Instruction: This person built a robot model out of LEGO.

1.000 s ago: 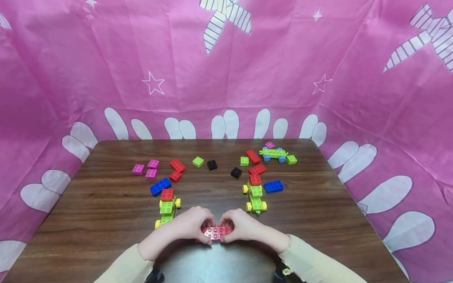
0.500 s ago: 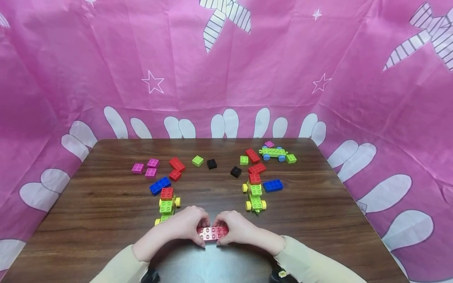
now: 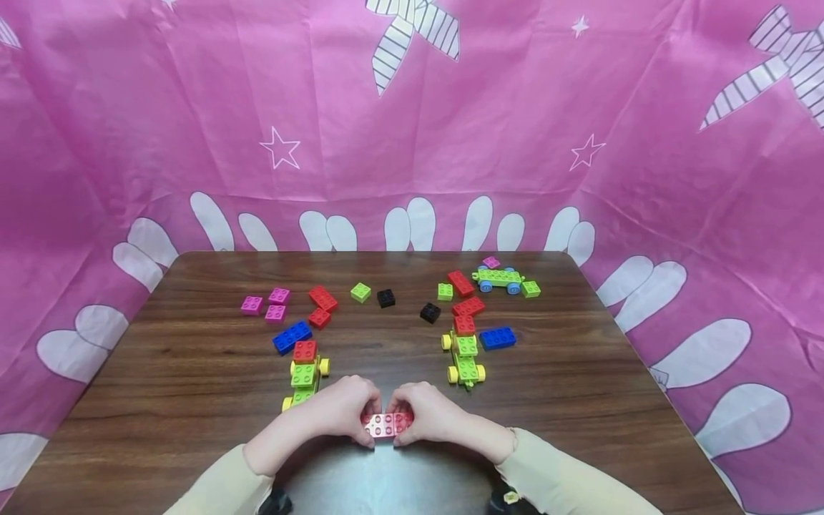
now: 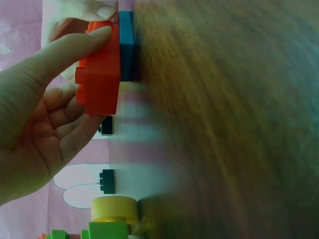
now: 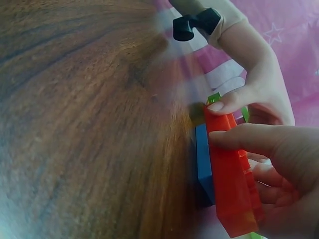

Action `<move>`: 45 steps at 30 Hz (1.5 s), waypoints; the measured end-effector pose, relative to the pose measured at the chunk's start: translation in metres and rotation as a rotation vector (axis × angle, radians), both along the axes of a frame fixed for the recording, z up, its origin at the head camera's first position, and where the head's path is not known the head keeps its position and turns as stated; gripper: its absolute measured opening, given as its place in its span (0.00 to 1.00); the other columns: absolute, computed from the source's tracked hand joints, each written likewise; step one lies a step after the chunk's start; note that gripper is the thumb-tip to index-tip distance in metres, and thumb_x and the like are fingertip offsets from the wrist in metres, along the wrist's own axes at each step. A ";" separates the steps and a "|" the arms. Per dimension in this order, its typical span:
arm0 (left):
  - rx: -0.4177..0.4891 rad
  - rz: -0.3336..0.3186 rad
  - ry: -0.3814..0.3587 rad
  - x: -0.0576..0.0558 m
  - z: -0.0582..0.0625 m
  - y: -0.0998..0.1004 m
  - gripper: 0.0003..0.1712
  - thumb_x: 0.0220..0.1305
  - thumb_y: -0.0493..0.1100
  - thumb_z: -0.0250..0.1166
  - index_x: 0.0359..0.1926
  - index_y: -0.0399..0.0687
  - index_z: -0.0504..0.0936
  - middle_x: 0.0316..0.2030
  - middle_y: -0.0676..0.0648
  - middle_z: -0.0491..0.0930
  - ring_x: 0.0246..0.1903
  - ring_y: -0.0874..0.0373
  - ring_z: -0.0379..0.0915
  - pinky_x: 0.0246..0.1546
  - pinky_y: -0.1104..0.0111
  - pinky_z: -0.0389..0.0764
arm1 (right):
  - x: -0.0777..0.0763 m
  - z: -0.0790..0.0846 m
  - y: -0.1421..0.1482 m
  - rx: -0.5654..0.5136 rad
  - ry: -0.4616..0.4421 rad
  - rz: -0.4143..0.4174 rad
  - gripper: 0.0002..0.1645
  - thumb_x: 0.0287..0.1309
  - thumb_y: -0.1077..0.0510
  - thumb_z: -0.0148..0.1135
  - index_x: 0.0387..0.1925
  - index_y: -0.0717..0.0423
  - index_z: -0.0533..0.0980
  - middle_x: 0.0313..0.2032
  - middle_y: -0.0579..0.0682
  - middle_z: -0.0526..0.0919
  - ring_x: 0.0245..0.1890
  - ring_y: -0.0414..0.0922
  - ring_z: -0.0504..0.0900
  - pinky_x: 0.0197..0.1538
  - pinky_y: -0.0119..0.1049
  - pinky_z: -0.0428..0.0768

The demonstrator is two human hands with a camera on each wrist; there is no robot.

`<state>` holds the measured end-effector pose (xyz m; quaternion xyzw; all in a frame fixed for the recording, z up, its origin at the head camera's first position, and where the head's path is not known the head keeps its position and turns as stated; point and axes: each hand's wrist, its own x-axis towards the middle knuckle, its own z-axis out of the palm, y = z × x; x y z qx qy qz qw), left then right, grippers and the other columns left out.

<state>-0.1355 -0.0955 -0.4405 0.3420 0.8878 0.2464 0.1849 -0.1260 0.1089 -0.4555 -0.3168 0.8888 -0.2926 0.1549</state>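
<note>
In the head view, two red bricks lie end to end, the left one (image 3: 379,425) and the right one (image 3: 403,422), both with studs up. My left hand (image 3: 347,406) pinches the left brick between thumb and fingers. The other red brick is gripped by my right hand (image 3: 426,411), thumb on its near side. Under the red bricks sits a blue brick (image 4: 126,47), close over the wooden table. It also shows in the right wrist view below the red row (image 5: 232,184). My fingers hide the outer ends of the row in the head view.
Two green brick cars with yellow wheels stand left (image 3: 303,375) and right (image 3: 466,370), each topped with red. Blue bricks (image 3: 292,337) (image 3: 497,338), black bricks (image 3: 385,298) and several pink bricks (image 3: 275,313) lie beyond. A blue-wheeled car base (image 3: 498,277) stands at the back right.
Both hands and the red bricks have shifted slightly to the left together since a second ago. In the last half second they stay nearly still, with the same hold.
</note>
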 end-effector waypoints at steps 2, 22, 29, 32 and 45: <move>-0.001 0.001 0.020 0.000 0.000 0.000 0.19 0.35 0.46 0.82 0.24 0.54 0.79 0.21 0.59 0.72 0.22 0.69 0.63 0.24 0.76 0.69 | 0.000 0.000 0.001 -0.004 0.014 0.004 0.21 0.34 0.57 0.81 0.34 0.52 0.81 0.29 0.38 0.79 0.29 0.29 0.71 0.34 0.23 0.71; 0.017 0.062 0.198 -0.015 0.035 -0.004 0.16 0.45 0.43 0.79 0.37 0.47 0.85 0.32 0.55 0.80 0.30 0.65 0.70 0.31 0.74 0.74 | -0.021 0.018 0.001 -0.089 0.112 -0.088 0.24 0.41 0.52 0.80 0.43 0.52 0.81 0.38 0.45 0.86 0.35 0.35 0.77 0.38 0.27 0.75; 0.033 0.097 0.220 -0.024 0.048 -0.007 0.18 0.46 0.41 0.79 0.40 0.46 0.86 0.35 0.52 0.82 0.32 0.63 0.72 0.34 0.74 0.78 | -0.032 0.031 -0.006 -0.112 0.167 -0.127 0.24 0.41 0.49 0.80 0.42 0.52 0.82 0.38 0.46 0.87 0.35 0.37 0.78 0.39 0.28 0.77; 0.041 0.106 0.229 -0.027 0.052 -0.009 0.19 0.46 0.42 0.79 0.41 0.45 0.86 0.37 0.51 0.82 0.34 0.62 0.73 0.34 0.74 0.78 | -0.038 0.036 -0.009 -0.111 0.183 -0.131 0.25 0.41 0.47 0.80 0.42 0.52 0.83 0.37 0.45 0.87 0.34 0.38 0.78 0.38 0.28 0.77; 0.067 0.149 0.244 -0.042 0.069 -0.025 0.21 0.48 0.43 0.78 0.44 0.43 0.86 0.38 0.51 0.82 0.32 0.63 0.73 0.33 0.75 0.78 | -0.064 0.053 -0.023 -0.131 0.211 -0.099 0.25 0.42 0.47 0.80 0.42 0.53 0.84 0.37 0.46 0.87 0.32 0.37 0.79 0.36 0.27 0.78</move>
